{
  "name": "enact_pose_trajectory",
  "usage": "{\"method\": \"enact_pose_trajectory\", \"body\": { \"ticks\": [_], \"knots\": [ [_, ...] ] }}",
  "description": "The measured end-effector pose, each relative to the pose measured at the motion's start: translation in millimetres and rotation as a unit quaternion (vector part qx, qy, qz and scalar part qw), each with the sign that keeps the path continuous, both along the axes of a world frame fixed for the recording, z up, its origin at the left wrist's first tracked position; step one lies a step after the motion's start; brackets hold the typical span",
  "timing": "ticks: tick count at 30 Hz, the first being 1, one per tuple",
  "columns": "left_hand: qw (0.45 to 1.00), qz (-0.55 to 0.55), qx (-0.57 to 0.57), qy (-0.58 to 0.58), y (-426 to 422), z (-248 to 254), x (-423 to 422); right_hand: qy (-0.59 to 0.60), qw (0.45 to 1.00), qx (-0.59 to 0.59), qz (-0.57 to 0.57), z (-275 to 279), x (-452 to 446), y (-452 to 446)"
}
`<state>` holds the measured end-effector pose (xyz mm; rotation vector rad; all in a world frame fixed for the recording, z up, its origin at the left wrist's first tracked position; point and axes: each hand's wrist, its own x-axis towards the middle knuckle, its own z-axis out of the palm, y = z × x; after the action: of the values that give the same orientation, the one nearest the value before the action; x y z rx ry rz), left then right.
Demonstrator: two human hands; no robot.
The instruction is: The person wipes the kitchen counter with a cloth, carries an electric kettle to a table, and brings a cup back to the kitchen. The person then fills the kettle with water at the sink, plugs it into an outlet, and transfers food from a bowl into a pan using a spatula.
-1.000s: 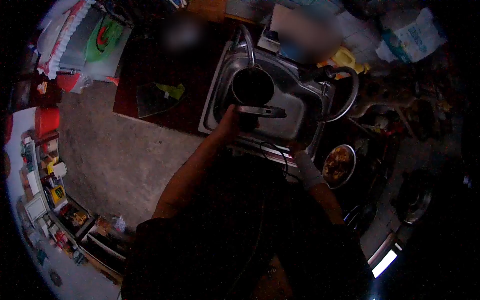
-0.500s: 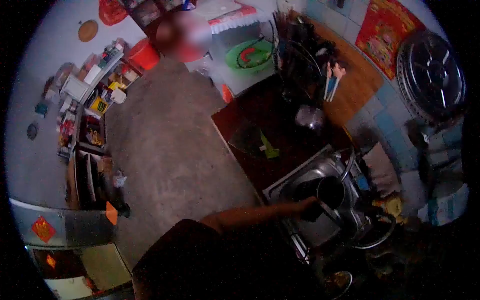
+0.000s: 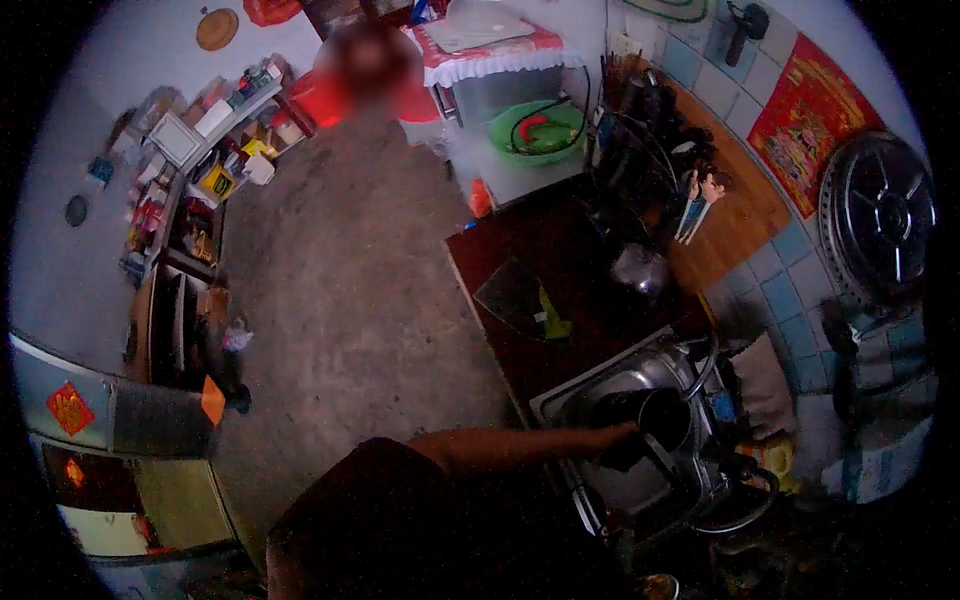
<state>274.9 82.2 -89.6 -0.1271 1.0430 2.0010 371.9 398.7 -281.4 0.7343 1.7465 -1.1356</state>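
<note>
My left hand (image 3: 622,443) reaches over the near side of the metal sink (image 3: 585,397), closed at the edge of a dark round pot (image 3: 663,418). A pale bar-like piece (image 3: 660,455) lies beside the pot, just past my fingers; shadow hides what exactly they grip. Beneath the curved faucet (image 3: 708,368), the pot sits in the basin. At the sink's front edge, a faint patch (image 3: 620,520) may be my right hand, but its fingers are lost in the dark.
On the dark counter (image 3: 560,240) lie a dark sheet-like item with a green part (image 3: 553,315) and a shiny metal object (image 3: 638,270). A green basin (image 3: 538,133), a black pan-like disc (image 3: 880,215) and shelves (image 3: 205,185) stand farther off. A blurred person (image 3: 370,70) is at the back.
The view has swung left and up toward the floor, shelves and back of the room. My left hand stays by the pot; my right hand, visible at the sink's front earlier, has faded into darkness.
</note>
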Motion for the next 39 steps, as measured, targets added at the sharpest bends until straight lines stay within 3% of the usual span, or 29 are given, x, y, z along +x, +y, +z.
{"method": "enact_pose_trajectory", "body": {
  "ticks": [3,5,7,11,14,15,17,18,20,22,27,31,34,39],
  "knots": [
    [0.994,0.009,-0.065,-0.09,-6,41,1,0.018,1.0,-0.015,0.014,-9,-19,-11],
    [0.996,0.008,-0.037,-0.077,0,12,-7,0.034,0.999,-0.028,0.021,-16,-19,-7],
    [0.999,0.014,-0.001,-0.045,-8,20,0,0.059,0.997,-0.042,0.023,-20,-9,3],
    [0.998,0.004,-0.045,-0.041,-51,123,16,0.056,0.997,-0.045,-0.022,-22,25,20],
    [0.991,-0.091,0.091,-0.038,-36,16,21,0.035,0.995,-0.054,-0.082,-25,46,28],
    [0.996,-0.033,0.029,0.071,-31,-12,28,0.028,0.993,-0.062,-0.1,-25,49,26],
    [0.983,0.026,-0.034,0.178,-31,-32,28,0.016,0.989,-0.075,-0.125,-40,57,29],
    [0.997,0.015,-0.034,0.061,-30,-41,23,0.014,0.987,-0.083,-0.135,-39,56,27],
    [0.998,0.001,-0.036,-0.057,-31,-24,25,0.007,0.984,-0.094,-0.151,-51,61,30],
    [0.995,0.005,-0.014,-0.101,-34,-4,23,0.003,0.98,-0.106,-0.166,-57,62,30],
    [0.994,0.012,0.033,-0.108,-40,33,20,-0.011,0.971,-0.132,-0.198,-60,60,25],
    [0.993,0.015,0.045,-0.11,-41,35,22,-0.022,0.96,-0.163,-0.226,-72,53,27],
    [0.994,0.019,0.028,-0.106,-42,18,25,-0.029,0.948,-0.191,-0.251,-83,47,29],
    [0.994,0.023,-0.007,-0.108,-42,43,24,-0.048,0.925,-0.24,-0.292,-99,40,30]
  ]
}}
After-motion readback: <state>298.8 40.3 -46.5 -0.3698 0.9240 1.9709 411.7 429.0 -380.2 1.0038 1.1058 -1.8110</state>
